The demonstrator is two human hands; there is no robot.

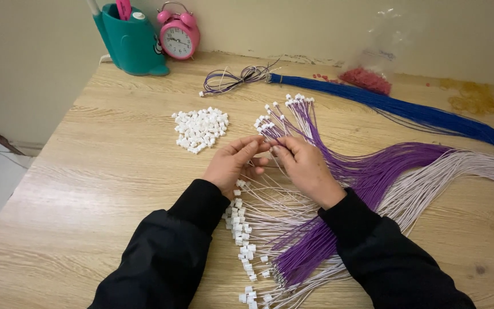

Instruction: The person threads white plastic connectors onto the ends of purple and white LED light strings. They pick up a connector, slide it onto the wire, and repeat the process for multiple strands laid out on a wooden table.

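My left hand [234, 162] and my right hand [304, 166] meet fingertip to fingertip over a wooden table [104, 171], pinching a small white connector with a purple wire [271, 142] between them. Under and to the right of my hands lies a bundle of purple wires [384, 166], some ending in white connectors [284, 109]. White wires with connectors [244, 234] fan out below my wrists. A pile of loose white plastic connectors [200, 129] lies just left of my left hand.
A long blue wire bundle [407, 109] runs across the back right. Behind it lie a clear bag of red bits [367, 77] and yellowish rubber bands [475, 98]. A teal holder [130, 40] and a pink alarm clock [178, 35] stand at the wall. A small coil of wires [232, 80] lies nearby.
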